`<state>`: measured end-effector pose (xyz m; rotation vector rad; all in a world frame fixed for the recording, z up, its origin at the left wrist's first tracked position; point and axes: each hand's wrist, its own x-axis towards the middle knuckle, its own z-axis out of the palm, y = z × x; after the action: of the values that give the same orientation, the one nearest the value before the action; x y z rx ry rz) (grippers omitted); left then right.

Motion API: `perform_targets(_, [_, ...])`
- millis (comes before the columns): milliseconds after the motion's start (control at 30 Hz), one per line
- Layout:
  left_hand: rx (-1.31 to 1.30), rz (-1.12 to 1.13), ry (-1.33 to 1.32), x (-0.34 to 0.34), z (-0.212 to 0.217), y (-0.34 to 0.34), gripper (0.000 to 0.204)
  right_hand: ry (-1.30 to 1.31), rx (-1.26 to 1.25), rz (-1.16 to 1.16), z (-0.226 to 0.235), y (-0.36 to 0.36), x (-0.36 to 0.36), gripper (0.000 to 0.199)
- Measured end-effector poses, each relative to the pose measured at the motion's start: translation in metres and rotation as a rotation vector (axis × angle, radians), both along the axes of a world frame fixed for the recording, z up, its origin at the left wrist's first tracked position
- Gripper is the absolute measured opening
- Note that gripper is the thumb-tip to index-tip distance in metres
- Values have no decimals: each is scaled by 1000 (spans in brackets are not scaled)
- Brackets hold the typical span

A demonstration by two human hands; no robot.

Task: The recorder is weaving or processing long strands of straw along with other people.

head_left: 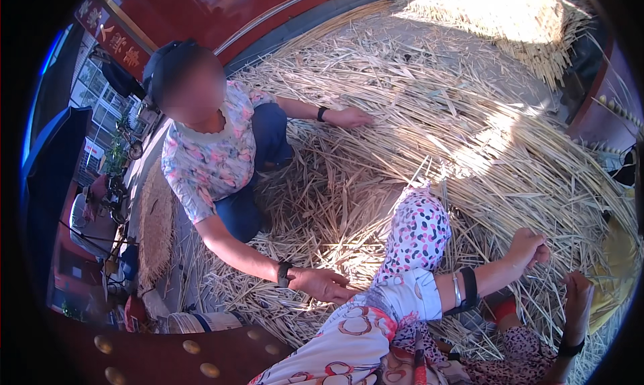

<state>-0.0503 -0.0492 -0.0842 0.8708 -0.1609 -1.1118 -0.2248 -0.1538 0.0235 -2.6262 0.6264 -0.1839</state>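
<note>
Layered dry straw [402, 126] covers the ground in front of me, its long stalks running from upper left to lower right. My left hand [528, 249], beyond a printed white sleeve, a silver bangle and a black wristband, is curled closed over the stalks at the right. Beside it, nearer the right rim, my right hand [577, 292] is raised, its fingers drawn together in shadow. What either hand grips, if anything, I cannot make out. Between my left arm and the straw rises my bent knee [417, 227] in spotted trousers.
A co-worker [211, 147] in a floral shirt crouches at left, one hand [349, 117] on the straw, the other [322, 284] near my sleeve. A thick straw bundle [537, 42] lies sunlit at the back right. Behind stands a red panel [268, 9]; yellow cloth [614, 271] lies at right.
</note>
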Motion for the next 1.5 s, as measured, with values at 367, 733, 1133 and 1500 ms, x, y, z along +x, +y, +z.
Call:
perform_targets(367, [56,91,91,-1,13,-1,24,-201,-134,-36,-20,-26,-42,10])
perform_targets(733, [68,182,47,54,23,25,17,72,240,-213,16,-55,-56,20])
perform_targets(1133, [104,-194,-232,-7,49,7,21,-157,416,-51,13,-19,-3,21])
perform_targets(1500, [92,37,-125,-11,33,9,23,-374,322,-14,-24,-4,0,14])
